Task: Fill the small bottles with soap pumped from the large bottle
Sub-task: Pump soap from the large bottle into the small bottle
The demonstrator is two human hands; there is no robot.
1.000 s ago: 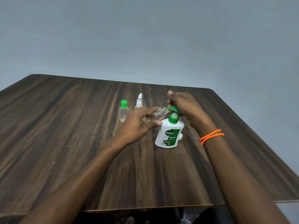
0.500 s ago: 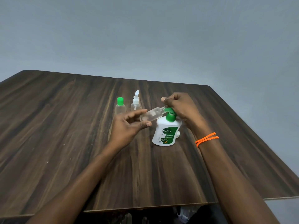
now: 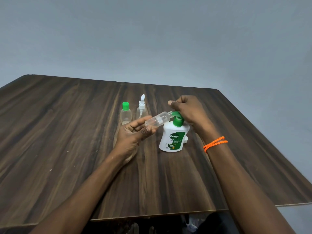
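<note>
Pump bottle (image 3: 173, 137) stands on table (image 3: 67, 149), right of centre. Left hand (image 3: 133, 132) holds a small bottle (image 3: 157, 120) tilted, mouth at the pump spout; right hand (image 3: 187, 110) on the pump. Two small bottles (image 3: 126, 114) (image 3: 141, 109) stand side by side behind-left; a cap (image 3: 185, 140) sits just right of the pump bottle.

Single head-worn wide-angle view, looking forward and down, close over dark wood-grain table (image 3: 67, 132); grey wall (image 3: 152, 39) beyond.

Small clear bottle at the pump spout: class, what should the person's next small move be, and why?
Probably press the green pump head down with the right hand: the left hand holds the small clear bottle tilted, mouth at the spout, and it looks nearly empty.
</note>
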